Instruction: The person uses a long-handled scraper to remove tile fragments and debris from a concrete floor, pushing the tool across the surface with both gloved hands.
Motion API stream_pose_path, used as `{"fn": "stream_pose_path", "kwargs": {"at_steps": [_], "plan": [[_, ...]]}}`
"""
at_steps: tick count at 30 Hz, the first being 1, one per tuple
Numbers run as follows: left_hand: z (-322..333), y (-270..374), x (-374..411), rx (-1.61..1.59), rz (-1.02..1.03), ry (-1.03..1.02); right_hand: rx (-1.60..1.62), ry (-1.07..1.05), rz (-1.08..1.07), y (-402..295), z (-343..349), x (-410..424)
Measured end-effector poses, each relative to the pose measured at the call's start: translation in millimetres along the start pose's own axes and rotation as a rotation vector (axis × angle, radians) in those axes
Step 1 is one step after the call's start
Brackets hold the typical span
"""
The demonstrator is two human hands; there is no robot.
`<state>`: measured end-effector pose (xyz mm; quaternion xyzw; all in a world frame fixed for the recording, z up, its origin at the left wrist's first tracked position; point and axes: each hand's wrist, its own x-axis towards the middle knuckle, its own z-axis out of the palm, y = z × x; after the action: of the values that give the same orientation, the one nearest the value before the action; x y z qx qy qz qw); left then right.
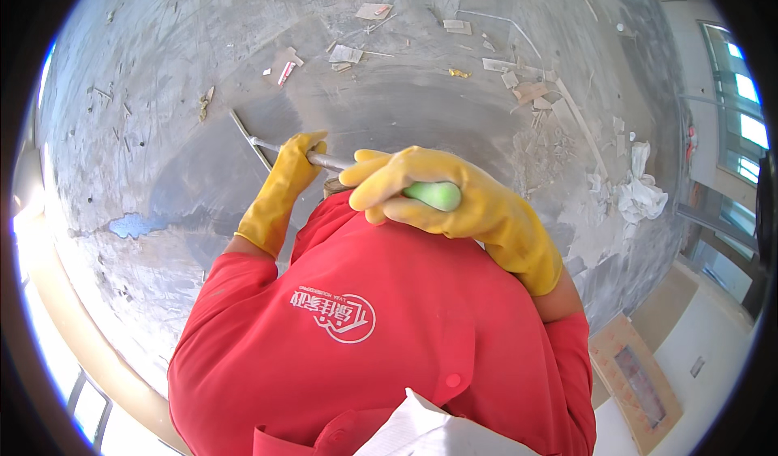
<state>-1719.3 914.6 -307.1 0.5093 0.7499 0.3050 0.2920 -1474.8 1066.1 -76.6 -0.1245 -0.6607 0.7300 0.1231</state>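
A long-handled floor tool slants across the front of my body; its narrow bar-shaped head [243, 129] is down at the floor on the left. Whether it is a squeegee or a broom cannot be told. My left hand [298, 161], in a yellow rubber glove, is wrapped around the grey pole [331, 162] partway along. At the near end, my right hand [425, 188], gloved the same way, grips the top of the handle. The light green end grip [439, 195] shows between its fingers. Part of the pole is hidden behind the right glove.
Dusty concrete floor [377, 103] carries scattered cardboard scraps [347, 55], a long pale strip [580, 124] and wood bits. Crumpled white plastic [643, 191] lies right. A wet patch [134, 225] is at left. A cardboard panel [638, 383] stands lower right, near windows [741, 91].
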Motion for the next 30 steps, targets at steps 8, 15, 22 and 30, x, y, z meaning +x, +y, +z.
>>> {"fn": "stream_pose_path", "kwargs": {"at_steps": [8, 15, 22, 30], "plan": [[35.2, 19.8, 86.5, -0.027, 0.206, -0.035, -0.244, -0.025, -0.121, -37.9, -38.9, -14.7], [131.0, 131.3, 145.0, -0.064, 0.515, -0.276, -0.341, 0.27, -0.06, -97.3, -64.9, -93.4], [264.1, 230.8, 156.8, -0.249, 0.845, -0.432, -0.594, 0.512, -0.003, -114.5, -53.6, -155.0], [270.1, 301.7, 110.0, -0.479, 0.905, -0.386, -0.524, 0.742, -0.193, -145.8, -48.8, -183.9]]}}
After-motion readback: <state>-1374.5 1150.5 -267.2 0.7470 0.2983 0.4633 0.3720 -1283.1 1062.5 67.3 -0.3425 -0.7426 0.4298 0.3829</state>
